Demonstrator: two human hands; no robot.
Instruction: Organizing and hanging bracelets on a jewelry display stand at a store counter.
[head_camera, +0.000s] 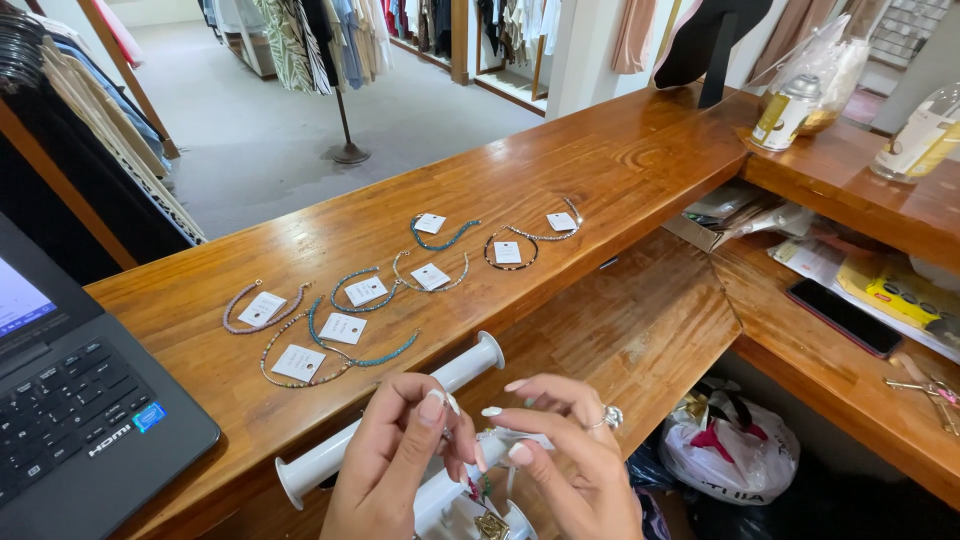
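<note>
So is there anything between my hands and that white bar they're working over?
Nothing visible. The left hand and right hand pinch a small white piece right above the white bar; the bracelets lie farther off on the wooden counter.

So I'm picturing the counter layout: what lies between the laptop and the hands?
In the head view, a white roll bar and bare wooden counter lie between the laptop and the left hand; the right hand sits beyond.

Laptop (70, 400), perhaps phone (845, 317), jars (790, 110)
</note>
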